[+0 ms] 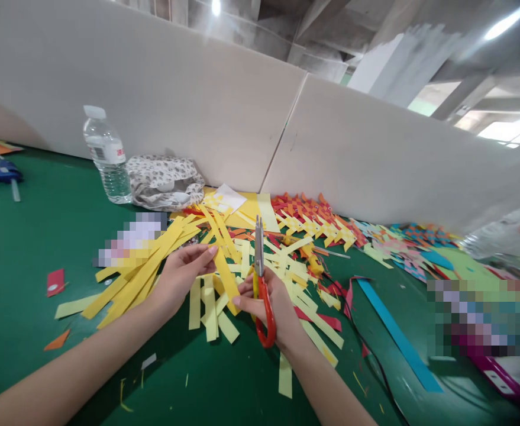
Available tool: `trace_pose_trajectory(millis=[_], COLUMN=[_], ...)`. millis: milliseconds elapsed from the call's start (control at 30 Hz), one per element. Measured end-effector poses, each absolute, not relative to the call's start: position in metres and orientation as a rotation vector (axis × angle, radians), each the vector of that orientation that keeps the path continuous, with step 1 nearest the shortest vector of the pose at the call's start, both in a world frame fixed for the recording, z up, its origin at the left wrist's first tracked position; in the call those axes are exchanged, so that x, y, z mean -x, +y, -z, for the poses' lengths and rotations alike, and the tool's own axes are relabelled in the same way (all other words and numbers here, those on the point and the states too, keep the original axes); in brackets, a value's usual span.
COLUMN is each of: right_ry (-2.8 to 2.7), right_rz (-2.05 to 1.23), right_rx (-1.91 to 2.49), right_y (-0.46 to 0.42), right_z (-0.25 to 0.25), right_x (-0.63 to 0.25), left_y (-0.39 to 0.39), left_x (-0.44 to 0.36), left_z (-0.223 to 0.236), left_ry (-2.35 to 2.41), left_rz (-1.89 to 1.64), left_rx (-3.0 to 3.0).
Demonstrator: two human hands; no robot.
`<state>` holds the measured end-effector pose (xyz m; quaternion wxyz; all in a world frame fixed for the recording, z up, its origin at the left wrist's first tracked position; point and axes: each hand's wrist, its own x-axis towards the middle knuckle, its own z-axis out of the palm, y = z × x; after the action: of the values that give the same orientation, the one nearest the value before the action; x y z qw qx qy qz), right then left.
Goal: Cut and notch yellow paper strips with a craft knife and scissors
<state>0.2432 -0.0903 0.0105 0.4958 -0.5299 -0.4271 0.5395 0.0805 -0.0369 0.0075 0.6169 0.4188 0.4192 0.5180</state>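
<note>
Two forearms (86,364) at lower frame, left grip (182,275) pinching top end of yellow strip (227,278) mid-frame, right grip (275,299) pinching its lower end plus holding red-handled scissors (260,260), pale strips (209,307) alongside on green bench (224,378).

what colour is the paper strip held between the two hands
The paper strip is plain yellow, seen best in the head view.

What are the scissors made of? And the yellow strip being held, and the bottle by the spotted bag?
Scissors: blades probably metal, grey and shiny; red handle likely plastic, smooth and glossy.
Yellow strip: perhaps paper or thin card, since it's flat, matte and straight-edged.
Bottle: most likely clear plastic, since it's see-through with ridged, shiny sides.
</note>
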Motion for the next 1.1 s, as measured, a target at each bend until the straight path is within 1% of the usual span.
trace_pose_trajectory(millis=[667, 1100], right_ry=[-1.06, -1.012], right_rz=[-1.262, -1.218], right_rx=[1.3, 1.292], right_y=[-0.0912, -0.0896], right_z=[-0.0094, -0.0085], right_x=[-0.2471, -0.2476], left_y=[-0.0386, -0.0413], left_x=[-0.0811, -0.0839], left_z=[-0.0115, -0.0102], left_ry=[0.944, 0.935], left_rz=[-1.191, -1.041], left_rx=[-0.845, -0.823])
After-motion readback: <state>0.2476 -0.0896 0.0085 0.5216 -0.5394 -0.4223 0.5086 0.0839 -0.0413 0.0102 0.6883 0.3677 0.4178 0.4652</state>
